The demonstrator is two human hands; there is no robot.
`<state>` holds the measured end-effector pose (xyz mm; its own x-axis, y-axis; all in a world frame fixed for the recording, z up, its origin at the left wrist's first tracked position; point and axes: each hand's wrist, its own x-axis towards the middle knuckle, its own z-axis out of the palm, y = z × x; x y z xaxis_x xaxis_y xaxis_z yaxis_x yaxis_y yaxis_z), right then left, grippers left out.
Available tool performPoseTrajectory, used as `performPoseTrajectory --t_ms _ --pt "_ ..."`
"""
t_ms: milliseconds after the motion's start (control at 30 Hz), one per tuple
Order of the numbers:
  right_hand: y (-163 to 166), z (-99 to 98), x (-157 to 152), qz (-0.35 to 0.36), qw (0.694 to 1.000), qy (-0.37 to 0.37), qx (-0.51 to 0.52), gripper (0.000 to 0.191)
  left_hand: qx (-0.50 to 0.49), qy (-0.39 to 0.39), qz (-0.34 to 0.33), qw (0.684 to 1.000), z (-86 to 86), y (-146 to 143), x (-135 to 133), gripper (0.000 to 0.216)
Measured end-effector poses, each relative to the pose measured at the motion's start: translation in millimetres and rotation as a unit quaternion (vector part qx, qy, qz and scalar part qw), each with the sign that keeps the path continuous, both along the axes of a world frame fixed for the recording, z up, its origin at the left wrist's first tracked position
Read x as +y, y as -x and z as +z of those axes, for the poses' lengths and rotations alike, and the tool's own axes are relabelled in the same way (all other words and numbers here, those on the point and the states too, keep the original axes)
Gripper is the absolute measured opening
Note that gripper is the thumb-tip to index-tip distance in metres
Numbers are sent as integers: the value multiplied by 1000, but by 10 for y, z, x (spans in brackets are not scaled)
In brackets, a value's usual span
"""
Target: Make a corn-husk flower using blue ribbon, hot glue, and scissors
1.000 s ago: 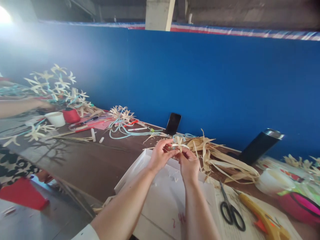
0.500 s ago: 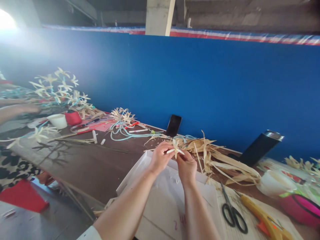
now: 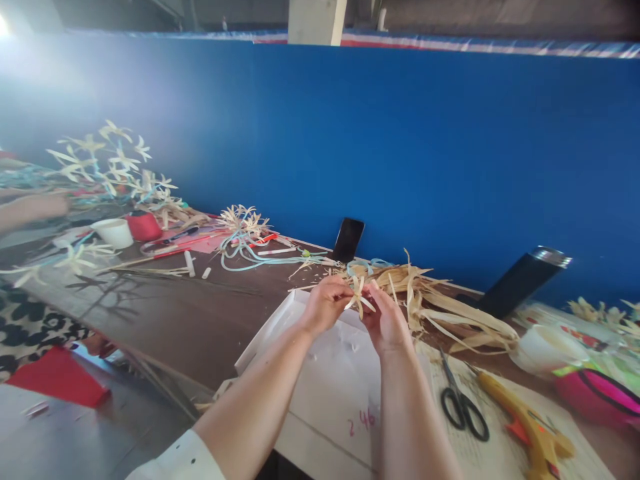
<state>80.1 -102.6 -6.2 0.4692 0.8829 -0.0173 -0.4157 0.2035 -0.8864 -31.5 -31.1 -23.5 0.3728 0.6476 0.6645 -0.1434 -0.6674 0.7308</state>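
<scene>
My left hand (image 3: 326, 305) and my right hand (image 3: 387, 323) meet over a white tray (image 3: 280, 327) at the middle of the table. Between their fingertips they pinch a small straw flower (image 3: 358, 296) with pale narrow petals fanning outward. Both hands are closed on it, the left from the left side, the right from below and right. A heap of dried husk strips (image 3: 440, 310) lies just beyond the hands.
Black scissors (image 3: 463, 413) and a yellow glue gun (image 3: 525, 420) lie on paper at right. A dark phone (image 3: 347, 240) and a black flask (image 3: 520, 283) lean on the blue wall. Finished straw flowers (image 3: 115, 167), a white cup (image 3: 114, 232) and another person's arm (image 3: 27, 208) are at far left.
The hands have turned the straw flower slightly and stayed closed on it. The view has shifted a little; the other person's arm at left has moved.
</scene>
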Motion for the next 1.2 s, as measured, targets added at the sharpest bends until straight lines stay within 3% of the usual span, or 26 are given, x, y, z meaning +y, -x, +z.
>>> performPoseTrajectory --t_ms 267,700,1200 --pt "11 8 -3 -19 999 22 -13 26 41 -24 -6 999 -4 36 -18 8" --pt "30 31 -14 -31 999 13 -10 24 26 -55 57 997 -8 24 3 8" --pt "35 29 -16 -30 999 14 -6 24 15 -19 36 999 1 8 -18 8"
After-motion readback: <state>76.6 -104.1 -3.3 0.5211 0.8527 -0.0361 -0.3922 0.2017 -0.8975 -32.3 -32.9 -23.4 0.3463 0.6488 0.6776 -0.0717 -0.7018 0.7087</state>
